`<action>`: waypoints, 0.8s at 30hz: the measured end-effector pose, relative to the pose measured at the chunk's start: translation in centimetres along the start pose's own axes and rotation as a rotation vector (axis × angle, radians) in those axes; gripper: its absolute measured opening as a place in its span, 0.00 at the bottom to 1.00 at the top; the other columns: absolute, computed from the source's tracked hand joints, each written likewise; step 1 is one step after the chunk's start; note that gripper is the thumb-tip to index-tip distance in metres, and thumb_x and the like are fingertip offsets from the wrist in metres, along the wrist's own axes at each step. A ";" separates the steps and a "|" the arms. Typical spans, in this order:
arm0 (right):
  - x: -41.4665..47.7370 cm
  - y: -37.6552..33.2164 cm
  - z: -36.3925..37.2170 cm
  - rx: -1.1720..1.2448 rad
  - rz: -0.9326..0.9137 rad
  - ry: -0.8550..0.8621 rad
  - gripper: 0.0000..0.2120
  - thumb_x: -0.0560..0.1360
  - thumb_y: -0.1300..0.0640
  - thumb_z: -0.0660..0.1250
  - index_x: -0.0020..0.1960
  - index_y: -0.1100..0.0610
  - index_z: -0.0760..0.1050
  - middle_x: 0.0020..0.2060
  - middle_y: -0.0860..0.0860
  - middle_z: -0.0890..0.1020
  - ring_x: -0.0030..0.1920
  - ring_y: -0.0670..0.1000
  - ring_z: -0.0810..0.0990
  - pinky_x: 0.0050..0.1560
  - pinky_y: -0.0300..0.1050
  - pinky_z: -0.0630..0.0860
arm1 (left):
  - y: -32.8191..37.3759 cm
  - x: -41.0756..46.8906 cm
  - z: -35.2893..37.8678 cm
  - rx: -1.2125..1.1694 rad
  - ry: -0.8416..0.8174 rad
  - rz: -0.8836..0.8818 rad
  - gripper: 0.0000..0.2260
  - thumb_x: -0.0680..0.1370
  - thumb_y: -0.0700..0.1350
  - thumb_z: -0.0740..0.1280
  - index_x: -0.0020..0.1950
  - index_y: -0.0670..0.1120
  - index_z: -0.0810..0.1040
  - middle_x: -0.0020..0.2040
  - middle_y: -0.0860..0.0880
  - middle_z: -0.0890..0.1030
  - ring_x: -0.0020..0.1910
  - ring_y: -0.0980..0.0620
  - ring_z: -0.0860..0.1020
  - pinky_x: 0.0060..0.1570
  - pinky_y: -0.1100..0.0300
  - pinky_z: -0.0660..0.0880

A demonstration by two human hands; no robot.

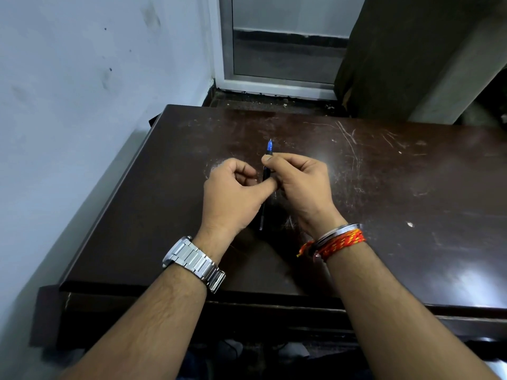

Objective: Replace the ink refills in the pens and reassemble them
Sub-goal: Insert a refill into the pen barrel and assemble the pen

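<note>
The right hand (299,185) was curled around a pen (265,176), thumb and forefinger pinching the barrel just below its blue tip, which pointed toward twelve o'clock above the knuckles. The left hand (233,196) sat just beside it at nine o'clock, fingers curled loosely inward, its thumb reaching across to touch the dark barrel where the two hands met; whether those curled fingers held any small part could not be told. The pen ran nearly upright in the view, its lower end showing between the two wrists toward six o'clock, a clear, slim section at the bottom that seemed to hang just over the desk (397,215). A steel watch (194,261) circled the left wrist, and a metal bangle (340,231) lay next to a red and orange thread band (340,244) on the right wrist. The hands were near the middle of the dark brown, scratched desk, whose surface showed pale scuffs toward two o'clock. A pale blue wall (82,91) stood at nine o'clock, and a metal-framed door (277,78) lay beyond the desk at twelve o'clock.
</note>
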State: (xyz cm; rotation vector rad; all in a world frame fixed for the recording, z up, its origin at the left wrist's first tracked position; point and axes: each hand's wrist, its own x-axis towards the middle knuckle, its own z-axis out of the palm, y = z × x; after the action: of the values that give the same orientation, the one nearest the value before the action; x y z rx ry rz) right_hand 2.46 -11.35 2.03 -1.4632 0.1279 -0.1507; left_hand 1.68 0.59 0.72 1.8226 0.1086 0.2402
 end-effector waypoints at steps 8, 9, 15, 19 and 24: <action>0.1 0.0 0.1 0.000 0.018 0.019 0.04 0.71 0.59 0.75 0.37 0.54 0.86 0.29 0.46 0.82 0.29 0.40 0.77 0.32 0.35 0.73 | 0.0 -0.1 0.0 -0.007 -0.023 0.005 0.10 0.63 0.50 0.79 0.34 0.50 0.80 0.30 0.53 0.82 0.29 0.55 0.79 0.32 0.56 0.80; 0.1 0.0 0.0 -0.001 0.019 0.013 0.04 0.71 0.59 0.75 0.38 0.55 0.86 0.29 0.46 0.83 0.30 0.40 0.77 0.33 0.35 0.74 | 0.1 -0.1 0.0 -0.008 -0.017 0.010 0.11 0.63 0.52 0.79 0.35 0.50 0.80 0.30 0.54 0.82 0.30 0.57 0.79 0.32 0.58 0.79; -0.1 0.0 0.0 -0.003 0.025 0.004 0.04 0.72 0.60 0.75 0.39 0.56 0.86 0.25 0.43 0.80 0.26 0.38 0.75 0.29 0.33 0.72 | 0.0 -0.1 0.2 -0.015 -0.068 -0.050 0.08 0.65 0.52 0.74 0.39 0.50 0.85 0.31 0.53 0.85 0.31 0.56 0.83 0.35 0.56 0.80; -0.1 -0.1 0.0 -0.004 0.043 0.013 0.05 0.72 0.60 0.75 0.37 0.54 0.86 0.30 0.46 0.83 0.31 0.41 0.78 0.35 0.38 0.75 | -0.3 0.1 0.1 -0.009 -0.036 -0.004 0.12 0.62 0.54 0.79 0.37 0.51 0.81 0.30 0.57 0.82 0.30 0.61 0.79 0.32 0.63 0.76; -0.2 -0.1 0.0 0.020 0.065 0.005 0.03 0.72 0.60 0.75 0.41 0.58 0.86 0.30 0.48 0.84 0.33 0.44 0.80 0.37 0.41 0.78 | -0.3 0.0 0.2 -0.030 -0.096 -0.053 0.10 0.64 0.54 0.74 0.41 0.51 0.86 0.32 0.53 0.86 0.32 0.56 0.84 0.36 0.58 0.80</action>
State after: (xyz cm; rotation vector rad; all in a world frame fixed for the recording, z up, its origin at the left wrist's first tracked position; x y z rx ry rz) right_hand 2.29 -11.34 2.12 -1.4374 0.1768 -0.1026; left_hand 1.73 0.43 0.41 1.7953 0.0859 0.1165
